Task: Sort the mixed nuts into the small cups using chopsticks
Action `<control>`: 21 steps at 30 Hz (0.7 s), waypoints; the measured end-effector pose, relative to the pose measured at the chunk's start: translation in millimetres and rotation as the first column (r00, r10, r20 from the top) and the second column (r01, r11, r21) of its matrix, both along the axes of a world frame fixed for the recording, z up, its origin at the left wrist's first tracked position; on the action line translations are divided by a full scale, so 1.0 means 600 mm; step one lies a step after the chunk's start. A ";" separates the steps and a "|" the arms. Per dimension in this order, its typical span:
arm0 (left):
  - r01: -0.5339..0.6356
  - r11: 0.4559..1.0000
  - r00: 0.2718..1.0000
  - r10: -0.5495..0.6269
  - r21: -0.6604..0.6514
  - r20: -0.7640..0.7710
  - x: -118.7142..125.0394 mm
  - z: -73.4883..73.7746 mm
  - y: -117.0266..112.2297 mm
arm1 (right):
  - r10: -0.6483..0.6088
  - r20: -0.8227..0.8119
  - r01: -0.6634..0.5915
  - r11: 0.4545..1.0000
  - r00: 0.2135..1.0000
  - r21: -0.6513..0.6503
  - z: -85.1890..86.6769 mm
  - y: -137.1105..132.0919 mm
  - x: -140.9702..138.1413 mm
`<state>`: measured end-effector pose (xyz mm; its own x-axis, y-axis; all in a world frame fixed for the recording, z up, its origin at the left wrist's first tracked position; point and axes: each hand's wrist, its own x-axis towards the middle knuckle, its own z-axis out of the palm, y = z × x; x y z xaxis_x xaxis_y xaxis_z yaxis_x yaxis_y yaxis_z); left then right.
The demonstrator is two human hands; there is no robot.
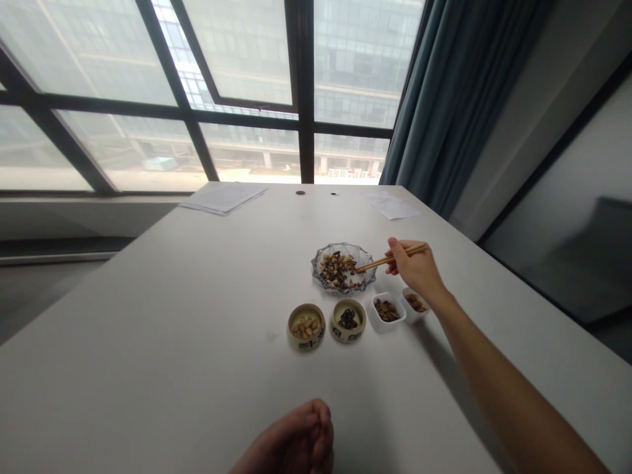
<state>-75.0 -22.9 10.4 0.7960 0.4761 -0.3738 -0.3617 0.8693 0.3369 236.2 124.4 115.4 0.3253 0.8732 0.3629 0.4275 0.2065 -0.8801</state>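
Currently the right grip (415,268) pinches chopsticks (378,263) that reach into the clear bowl (364,279) just to its left.

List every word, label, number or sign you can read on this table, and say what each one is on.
None can be read with certainty.
Left ceramic bowl: dark, Chinese-looking characters, too small and blurred to quote.
Right ceramic bowl: similar dark characters, also unreadable.
Paper stack and right-hand paper: no legible print.

White table (172,329) with bowls (307,343), papers (224,197)
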 end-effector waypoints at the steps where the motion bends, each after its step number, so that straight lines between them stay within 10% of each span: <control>1: 0.006 1.000 1.000 -0.006 0.005 0.005 0.000 -0.002 0.001 | -0.021 0.003 0.021 1.000 1.000 0.013 -0.001 0.001 0.000; 8: 0.024 1.000 1.000 -0.024 -0.012 0.011 0.000 0.001 0.004 | -0.116 0.004 0.115 0.990 0.993 0.077 0.043 -0.023 -0.009; 16: 0.018 0.999 1.000 -0.017 -0.031 0.014 -0.001 0.003 0.002 | -0.243 0.273 0.215 0.968 0.931 0.129 0.173 -0.166 -0.025; 21: 0.029 0.999 1.000 -0.028 -0.029 0.013 -0.001 0.000 0.003 | -0.173 0.456 0.163 0.985 0.873 0.060 0.196 -0.223 -0.032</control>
